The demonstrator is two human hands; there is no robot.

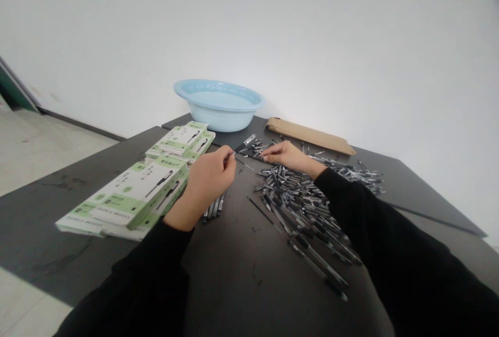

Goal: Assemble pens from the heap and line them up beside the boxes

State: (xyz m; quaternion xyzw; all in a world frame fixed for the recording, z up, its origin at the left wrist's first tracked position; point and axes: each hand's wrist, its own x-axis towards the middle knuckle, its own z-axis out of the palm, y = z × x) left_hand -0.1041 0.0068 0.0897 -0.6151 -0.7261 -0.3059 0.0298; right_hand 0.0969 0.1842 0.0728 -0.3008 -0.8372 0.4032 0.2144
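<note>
My left hand is closed around a black pen with a clear cap, its tip pointing up and right over the dark table. A few more pens lie just under that hand. My right hand reaches forward, fingers curled down and pinching at the far end of a big heap of black pens; what it grips is too small to make out. Both arms wear black sleeves.
Green-and-white flat pen boxes are stacked along the left, more of them further back. A light blue basin stands at the table's far edge, a flat brown cardboard sleeve to its right. White wall behind.
</note>
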